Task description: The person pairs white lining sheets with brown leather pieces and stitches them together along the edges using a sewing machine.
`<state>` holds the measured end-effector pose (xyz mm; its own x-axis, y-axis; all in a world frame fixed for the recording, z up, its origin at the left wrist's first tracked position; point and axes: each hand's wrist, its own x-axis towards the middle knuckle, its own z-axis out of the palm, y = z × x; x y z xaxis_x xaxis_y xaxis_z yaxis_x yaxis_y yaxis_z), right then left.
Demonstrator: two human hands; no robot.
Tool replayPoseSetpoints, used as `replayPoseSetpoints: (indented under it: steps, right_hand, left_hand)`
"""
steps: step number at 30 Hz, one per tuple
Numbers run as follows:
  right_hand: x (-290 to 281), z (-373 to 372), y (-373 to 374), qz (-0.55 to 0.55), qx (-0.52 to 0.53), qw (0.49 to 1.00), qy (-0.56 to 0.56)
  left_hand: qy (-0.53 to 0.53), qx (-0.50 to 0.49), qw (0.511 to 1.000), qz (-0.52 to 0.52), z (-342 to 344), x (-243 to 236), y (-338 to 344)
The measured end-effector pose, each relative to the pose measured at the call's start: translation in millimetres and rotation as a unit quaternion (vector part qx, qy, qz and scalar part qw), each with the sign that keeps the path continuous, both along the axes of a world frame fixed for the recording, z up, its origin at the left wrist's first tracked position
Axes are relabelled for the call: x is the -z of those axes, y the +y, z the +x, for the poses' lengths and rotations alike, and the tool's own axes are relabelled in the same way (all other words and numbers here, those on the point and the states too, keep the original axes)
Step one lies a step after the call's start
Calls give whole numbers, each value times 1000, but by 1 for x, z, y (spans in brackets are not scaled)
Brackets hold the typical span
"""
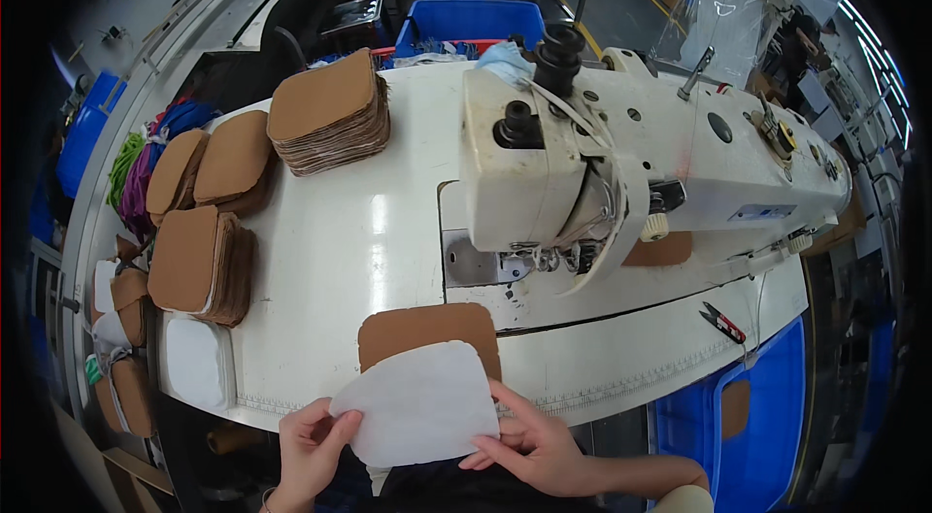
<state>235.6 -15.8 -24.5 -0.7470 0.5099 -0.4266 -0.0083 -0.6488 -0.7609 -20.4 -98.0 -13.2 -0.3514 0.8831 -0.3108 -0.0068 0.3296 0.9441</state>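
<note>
A white rounded panel (pixel 422 406), flat and thin like fabric, is held up at the table's front edge. My left hand (pixel 313 447) pinches its left edge between thumb and fingers. On the opposite edge my right hand (pixel 539 447) grips it, thumb in front and fingers spread along the side. Behind it, partly covered, a brown rounded panel (pixel 427 322) lies on the white table (pixel 335 270). The white sewing machine (pixel 699 154) stands beyond to the right, with another brown panel (pixel 662 249) partly hidden under its arm.
Stacks of brown panels (pixel 325 110) stand at the table's left and back. A white stack (pixel 197 363) sits at the left front corner. Red-handled thread snips (pixel 723 322) lie at the right. Blue bins are below right (pixel 777 416) and behind the table (pixel 471 20).
</note>
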Motion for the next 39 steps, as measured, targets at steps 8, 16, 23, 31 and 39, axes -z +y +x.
replayPoseSetpoints:
  steps: [8,16,23,31,39]
  right_hand:
    - [16,4,31,669,15,741,-57]
    - [0,11,58,895,-1,425,-131]
    - [13,13,64,916,-73,370,-133]
    - [20,14,61,902,-99,398,-136]
    - [24,16,59,898,-107,408,-128]
  left_hand:
    - [101,1,990,95,4,2,26]
    - [202,-35,968,141,-8,-7,59]
    - [386,152,904,100,-1,4,70]
    - [366,130,919,70,-4,10,69]
    - [347,128,927,68,-5,12,68]
